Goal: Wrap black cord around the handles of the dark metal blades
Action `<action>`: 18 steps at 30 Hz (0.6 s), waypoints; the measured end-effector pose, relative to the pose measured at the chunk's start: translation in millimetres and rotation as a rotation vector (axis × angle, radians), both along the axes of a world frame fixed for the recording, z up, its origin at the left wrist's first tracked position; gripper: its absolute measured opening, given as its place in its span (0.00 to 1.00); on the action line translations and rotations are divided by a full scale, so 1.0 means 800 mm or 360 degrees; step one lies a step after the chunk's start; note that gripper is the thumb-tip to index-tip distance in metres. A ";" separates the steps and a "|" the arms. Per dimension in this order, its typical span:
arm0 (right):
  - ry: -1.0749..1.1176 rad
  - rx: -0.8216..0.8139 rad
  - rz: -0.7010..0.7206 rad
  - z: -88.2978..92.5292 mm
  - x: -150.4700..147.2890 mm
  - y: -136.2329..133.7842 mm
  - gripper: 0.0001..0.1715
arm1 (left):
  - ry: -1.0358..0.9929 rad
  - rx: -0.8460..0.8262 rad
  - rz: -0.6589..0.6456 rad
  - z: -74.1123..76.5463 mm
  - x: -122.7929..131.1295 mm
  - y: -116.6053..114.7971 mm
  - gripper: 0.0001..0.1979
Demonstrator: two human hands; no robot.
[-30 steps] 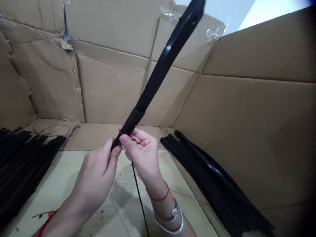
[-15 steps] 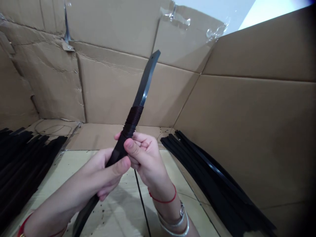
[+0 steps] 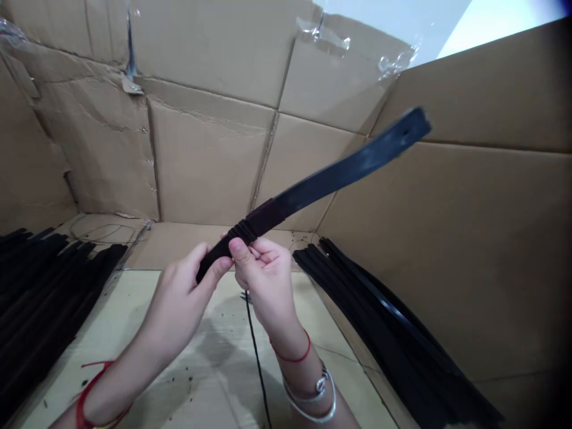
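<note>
Left pile (image 3: 40, 298), held strip (image 3: 330, 179) centre, right pile (image 3: 384, 333)

Strip (image 3: 330, 179): black, dull grey sheen, dark brown ribbed wrapping (image 3: 257, 221). Strip piles, left (image 3: 40, 286) and right (image 3: 379, 322): black. Cardboard walls (image 3: 214, 155): tan. Counter (image 3: 134, 333): pale beige, black specks. Wrist cords (image 3: 292, 357): red. Bangles (image 3: 313, 399): silver.

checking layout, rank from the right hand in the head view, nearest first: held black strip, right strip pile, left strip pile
1. held black strip, pinched by the right hand
2. right strip pile, on the right side
3. left strip pile, beyond the left hand
</note>
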State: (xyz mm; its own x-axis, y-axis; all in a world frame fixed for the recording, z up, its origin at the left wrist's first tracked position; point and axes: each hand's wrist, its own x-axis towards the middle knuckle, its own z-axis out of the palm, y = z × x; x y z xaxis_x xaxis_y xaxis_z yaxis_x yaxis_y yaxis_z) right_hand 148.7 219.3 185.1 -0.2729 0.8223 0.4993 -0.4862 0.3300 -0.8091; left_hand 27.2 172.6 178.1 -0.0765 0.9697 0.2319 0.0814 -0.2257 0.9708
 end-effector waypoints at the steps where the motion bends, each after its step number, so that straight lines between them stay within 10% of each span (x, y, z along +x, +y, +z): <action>1: -0.0033 -0.0015 0.0089 0.000 0.001 0.000 0.14 | -0.0074 -0.0107 -0.0059 0.001 0.001 -0.003 0.23; 5: -0.0051 -0.0051 0.0273 0.002 0.005 0.000 0.17 | -0.0454 -0.0490 -0.0655 0.003 0.005 -0.012 0.26; 10: -0.0026 -0.0067 0.0243 0.005 0.006 -0.001 0.17 | 0.0172 0.0115 0.0027 -0.001 0.005 -0.011 0.19; 15: -0.0096 -0.0018 0.0202 0.002 0.005 -0.004 0.14 | -0.0216 -0.0369 -0.0686 -0.005 0.002 -0.009 0.25; 18: -0.0039 -0.0039 0.0022 0.000 0.001 -0.002 0.14 | 0.0140 -0.0002 -0.0063 -0.004 0.002 -0.008 0.21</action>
